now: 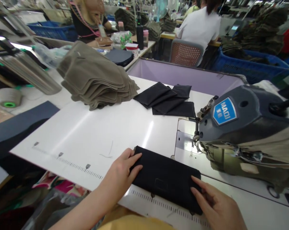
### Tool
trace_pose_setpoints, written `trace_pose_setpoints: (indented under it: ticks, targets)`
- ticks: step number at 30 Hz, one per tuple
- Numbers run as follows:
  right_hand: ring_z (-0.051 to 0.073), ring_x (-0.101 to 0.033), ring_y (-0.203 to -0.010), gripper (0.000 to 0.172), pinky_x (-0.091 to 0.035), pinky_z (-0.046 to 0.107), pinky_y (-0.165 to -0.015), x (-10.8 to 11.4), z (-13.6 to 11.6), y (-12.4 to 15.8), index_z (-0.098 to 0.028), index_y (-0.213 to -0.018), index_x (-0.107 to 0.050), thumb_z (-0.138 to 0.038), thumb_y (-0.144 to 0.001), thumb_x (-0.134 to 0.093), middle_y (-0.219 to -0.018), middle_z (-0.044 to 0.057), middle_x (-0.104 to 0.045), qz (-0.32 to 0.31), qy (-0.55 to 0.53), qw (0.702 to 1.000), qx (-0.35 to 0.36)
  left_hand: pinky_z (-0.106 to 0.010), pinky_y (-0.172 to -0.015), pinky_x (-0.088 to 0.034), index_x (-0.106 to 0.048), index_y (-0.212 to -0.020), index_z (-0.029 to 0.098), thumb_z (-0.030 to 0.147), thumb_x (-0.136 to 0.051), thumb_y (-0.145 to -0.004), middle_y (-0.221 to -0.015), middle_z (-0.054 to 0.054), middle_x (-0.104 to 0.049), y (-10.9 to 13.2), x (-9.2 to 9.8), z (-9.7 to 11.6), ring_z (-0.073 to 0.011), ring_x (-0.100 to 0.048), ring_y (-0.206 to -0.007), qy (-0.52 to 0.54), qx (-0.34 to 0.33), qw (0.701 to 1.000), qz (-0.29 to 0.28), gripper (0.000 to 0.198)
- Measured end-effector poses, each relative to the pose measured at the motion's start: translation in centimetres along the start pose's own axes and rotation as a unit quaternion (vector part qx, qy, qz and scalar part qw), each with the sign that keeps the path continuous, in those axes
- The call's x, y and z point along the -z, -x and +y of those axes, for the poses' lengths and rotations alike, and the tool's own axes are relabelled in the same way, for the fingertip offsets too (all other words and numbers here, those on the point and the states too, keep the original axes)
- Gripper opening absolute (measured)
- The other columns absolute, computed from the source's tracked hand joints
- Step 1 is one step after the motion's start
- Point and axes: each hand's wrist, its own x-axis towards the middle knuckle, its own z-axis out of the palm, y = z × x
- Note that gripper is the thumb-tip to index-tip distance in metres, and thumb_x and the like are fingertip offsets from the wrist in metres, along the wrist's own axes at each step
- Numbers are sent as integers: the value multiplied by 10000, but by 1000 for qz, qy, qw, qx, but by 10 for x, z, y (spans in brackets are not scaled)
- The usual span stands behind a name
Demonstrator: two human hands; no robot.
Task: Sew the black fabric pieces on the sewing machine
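Note:
A folded black fabric piece lies at the table's near edge, with a faint chalk-like rectangle on its face. My left hand grips its left end, thumb and fingertips on top of the cloth. At the opposite end, my right hand pinches the cloth; part of its grip is hidden underneath. Just beyond the cloth stands the sewing machine, its needle area apart from the fabric. Several black fabric pieces overlap behind it on the white table.
A tall stack of olive-brown cut fabric sits at the back left of the table. Loose thread lies on the surface. A thread cone is at far left. Past the lilac bin wall, a person in white sits working.

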Motion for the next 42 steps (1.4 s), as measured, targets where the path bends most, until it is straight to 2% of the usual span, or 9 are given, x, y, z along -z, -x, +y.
trace_pose_setpoints:
  ticks: [7,15,20,25,29,32,36,38,42]
  targets:
    - [168,-660,-585,348,-517,169,-485,2,4,-2,-219,-968,-686,-434,-728,-555,-764,17,-711,-7,10,1000,-6,-259,-677,-512,-599,-1031,157,146,-531,-771,-816,-28,-520,0,-2,0,-134,-555,-722,4,9,1000,12,270]
    - [167,-663,-600,376,-522,176,-517,2,6,-2,-193,-982,-678,-451,-747,-538,-732,19,-710,-24,21,999,-9,-282,-661,-507,-621,-1007,130,182,-509,-803,-789,-36,-522,-7,3,4,-148,-563,-693,-30,35,999,-17,239]
    - [187,-669,-686,370,-534,218,-564,2,-3,-5,-187,-971,-672,-445,-794,-473,-811,39,-708,-7,72,997,31,-294,-646,-501,-635,-953,148,192,-464,-836,-820,-45,-502,-8,4,1,-143,-546,-670,-81,18,996,-14,213]
    - [209,-657,-644,363,-521,290,-531,2,-22,-4,-206,-870,-668,-438,-845,-390,-769,49,-687,61,208,970,111,-350,-741,-481,-587,-1016,122,132,-361,-865,-1079,-135,-475,-9,8,0,-220,-515,-916,-139,-126,982,22,272]
    - [204,-609,-545,250,-480,306,-444,0,-35,-3,-177,-858,-656,-390,-760,-571,-704,54,-617,92,328,930,140,-361,-887,-419,-569,-1058,152,92,-314,-881,-1162,-101,-516,-19,18,5,-215,-467,-1071,-150,-279,945,-80,317]
    - [216,-599,-638,164,-510,340,-556,-2,-45,-6,-155,-867,-643,-264,-754,-596,-759,76,-604,83,342,923,157,-341,-855,-437,-559,-1076,126,71,-378,-855,-1070,-99,-577,-25,19,14,-199,-532,-977,-178,-283,934,-123,291]
    - [213,-531,-1023,305,-471,342,-846,-11,-55,-9,-120,-1077,-572,-52,-821,-420,-1136,122,-565,51,265,918,290,-409,-702,-469,-540,-1133,179,267,-522,-827,-901,-100,-597,-27,10,34,-252,-575,-809,-265,-236,928,-115,319]
    - [200,-514,-1058,297,-450,328,-886,-17,-58,-10,-113,-1048,-591,-35,-827,-410,-1154,109,-572,31,242,914,324,-422,-689,-463,-600,-1036,168,367,-552,-799,-879,-110,-591,-26,1,42,-275,-571,-809,-291,-224,924,-106,312]
    - [210,-509,-1052,203,-390,373,-954,-27,-59,-9,-121,-991,-614,-152,-835,-487,-1119,90,-598,26,210,934,289,-412,-834,-426,-623,-958,62,362,-517,-823,-1015,-175,-581,-20,-22,44,-292,-525,-968,-298,-283,908,-73,346]
